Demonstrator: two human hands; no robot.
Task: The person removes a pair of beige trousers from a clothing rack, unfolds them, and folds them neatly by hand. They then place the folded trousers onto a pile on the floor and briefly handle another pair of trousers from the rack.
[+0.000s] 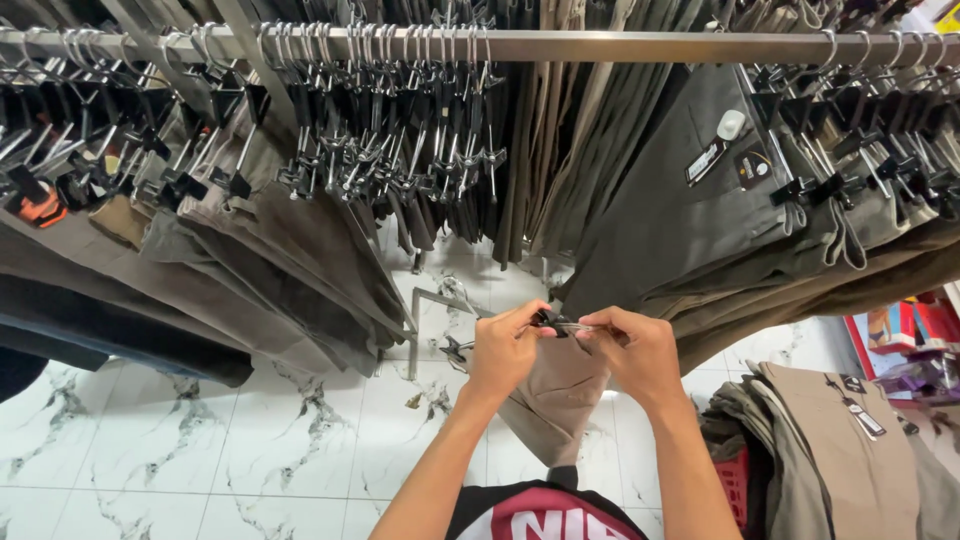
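Centre frame, I see left hand (503, 350) and right hand (632, 350) both pinched on clip hanger (553, 322), keeping tan trousers (556, 395) hanging (rail (600, 45) above).

Held trousers (555, 395) tan; clip hanger (553, 322) black; floor (200, 440) white marble, grey-veined; rail (600, 45) silver; basket (735, 485) red.

Trousers (560, 395) hang between the left hand (503, 350) and right hand (635, 350), below the rail (560, 45) — hung trousers (680, 200) behind, a pile (840, 450) at right, floor (200, 450) beneath.
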